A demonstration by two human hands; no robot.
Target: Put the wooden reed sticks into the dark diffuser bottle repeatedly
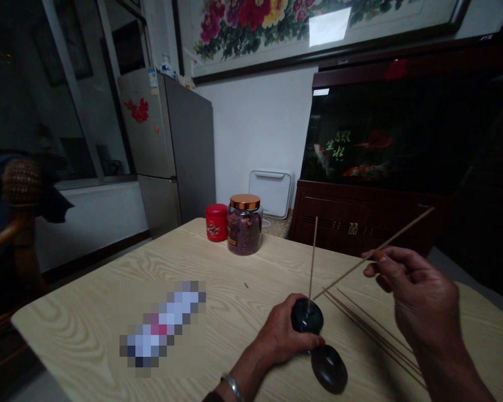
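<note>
My left hand (276,335) is closed around a small dark round holder (307,316) resting on the light wooden table (109,301). One thin incense stick (313,257) stands upright in the holder. My right hand (414,290) pinches a second thin stick (398,231), which slants from upper right down toward the holder, its lower tip close beside it. Several more sticks (373,329) lie flat on the table under my right hand. A second dark rounded piece (329,368) lies just in front of the holder, near my left wrist.
A glass jar with a copper lid (243,224) and a small red tin (216,222) stand at the table's far edge. A long blurred-out object (163,324) lies at left. Behind are a grey fridge (171,151), a fish tank (385,139) and a white appliance (270,192).
</note>
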